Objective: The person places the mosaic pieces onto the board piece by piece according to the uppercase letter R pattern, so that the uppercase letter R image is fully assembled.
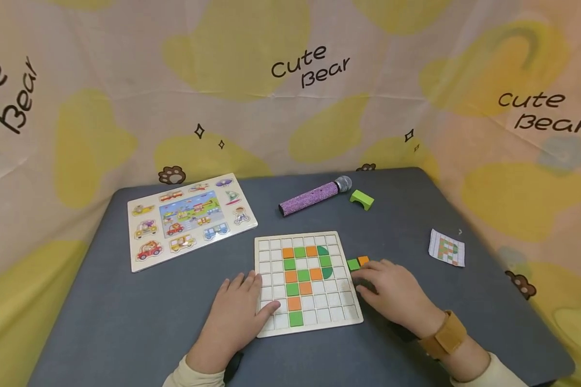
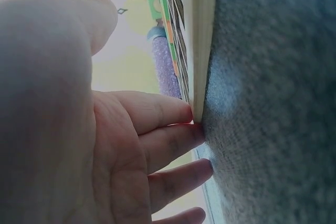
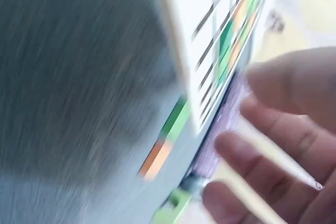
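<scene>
A square wooden grid board (image 1: 336, 301) lies on the table with orange and green tiles set in it, several in a P-like shape. Against its left edge rests my left hand (image 1: 234, 312), fingers spread and thumb over the lower left cells. In the left wrist view, the fingertips touch the board's side (image 2: 202, 51). Beyond the right edge, my right hand (image 1: 397, 293) hovers with fingers loosely bent and nothing visible between them. Just past its fingertips lie a loose green tile (image 1: 353, 264) and an orange tile (image 1: 363, 260), end to end beside the board.
A vehicle picture puzzle (image 1: 189, 220) lies at the back left. Behind the board are a purple glittery microphone (image 1: 312, 198) and a green arch block (image 1: 362, 199). A small pattern card (image 1: 447, 248) lies on the right. Printed cloth (image 1: 252, 123) hangs behind the dark table (image 1: 111, 322).
</scene>
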`<state>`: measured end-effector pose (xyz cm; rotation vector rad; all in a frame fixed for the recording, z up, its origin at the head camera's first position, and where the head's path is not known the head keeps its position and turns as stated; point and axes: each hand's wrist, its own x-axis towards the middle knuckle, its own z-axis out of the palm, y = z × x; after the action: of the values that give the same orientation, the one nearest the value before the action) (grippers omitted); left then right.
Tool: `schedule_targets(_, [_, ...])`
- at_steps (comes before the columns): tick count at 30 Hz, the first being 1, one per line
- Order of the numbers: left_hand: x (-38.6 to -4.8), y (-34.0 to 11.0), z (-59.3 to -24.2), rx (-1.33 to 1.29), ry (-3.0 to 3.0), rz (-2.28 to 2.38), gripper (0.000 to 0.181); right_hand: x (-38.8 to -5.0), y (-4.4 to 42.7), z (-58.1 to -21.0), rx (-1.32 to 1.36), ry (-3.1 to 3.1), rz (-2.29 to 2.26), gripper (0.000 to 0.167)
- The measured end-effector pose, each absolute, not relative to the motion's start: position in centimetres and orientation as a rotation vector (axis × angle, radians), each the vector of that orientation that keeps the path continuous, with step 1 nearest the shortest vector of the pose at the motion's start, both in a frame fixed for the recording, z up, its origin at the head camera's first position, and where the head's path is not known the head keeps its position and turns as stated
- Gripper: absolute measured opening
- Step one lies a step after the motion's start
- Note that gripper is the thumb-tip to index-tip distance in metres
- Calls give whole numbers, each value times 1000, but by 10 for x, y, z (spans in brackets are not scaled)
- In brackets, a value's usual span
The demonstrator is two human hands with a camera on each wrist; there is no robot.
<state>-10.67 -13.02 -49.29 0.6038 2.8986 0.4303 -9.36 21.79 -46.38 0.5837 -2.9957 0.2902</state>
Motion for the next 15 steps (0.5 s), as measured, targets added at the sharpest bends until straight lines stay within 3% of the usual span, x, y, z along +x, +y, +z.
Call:
schedule_targets(8, [-107,-128,-491,614,2896,420,79,-110,244,-479,401,-3087,152,52])
schedule_targets(15, [-105,-130,-489,617,2907,435,74,-131,240,-484,553,-3102,227,55])
